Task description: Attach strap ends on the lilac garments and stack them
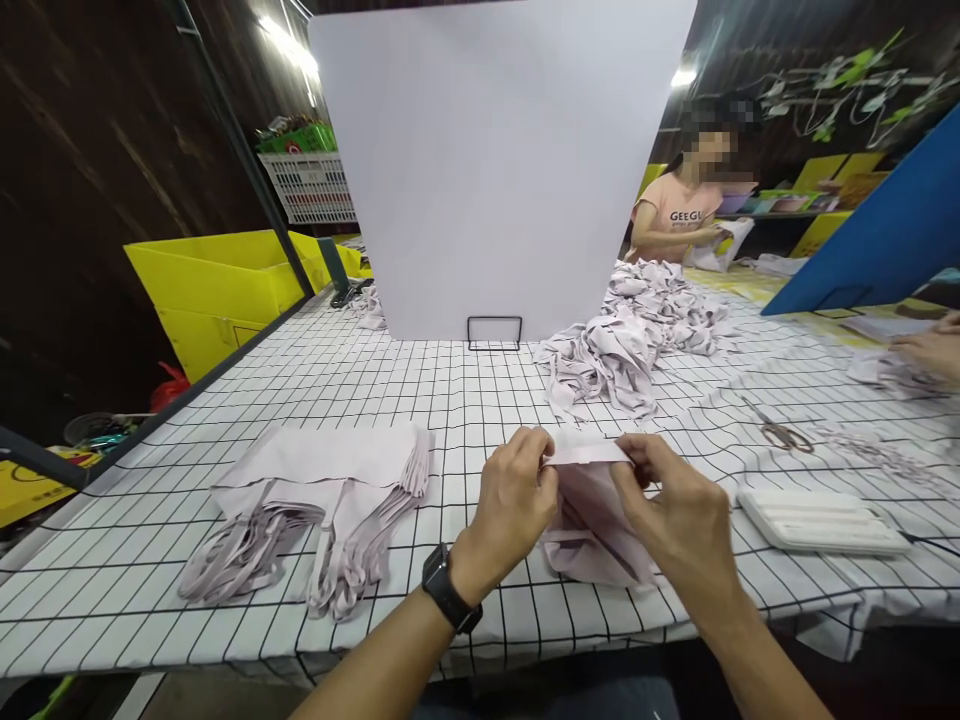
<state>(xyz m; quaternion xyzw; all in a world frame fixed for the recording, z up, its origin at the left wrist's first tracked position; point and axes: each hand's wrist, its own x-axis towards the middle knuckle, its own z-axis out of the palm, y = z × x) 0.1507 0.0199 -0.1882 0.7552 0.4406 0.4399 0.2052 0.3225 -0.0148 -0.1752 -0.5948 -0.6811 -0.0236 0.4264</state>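
Between my two hands a pale pink fabric bag hangs by its top edge, its lower part resting on the table. My left hand, with a black watch on the wrist, pinches the left end of that edge. Thumb and fingers of my right hand are closed on the right end. The edge is stretched fairly straight between them. Left of my hands lies a neat stack of similar pale pink bags, their straps bunched toward me. Beyond my hands is a loose heap of the same fabric pieces.
A large white board stands on a wire stand at the back of the checked tablecloth. Scissors and a white corded device lie at right. Yellow bins stand left. A co-worker handles fabric; another person's hand shows far right.
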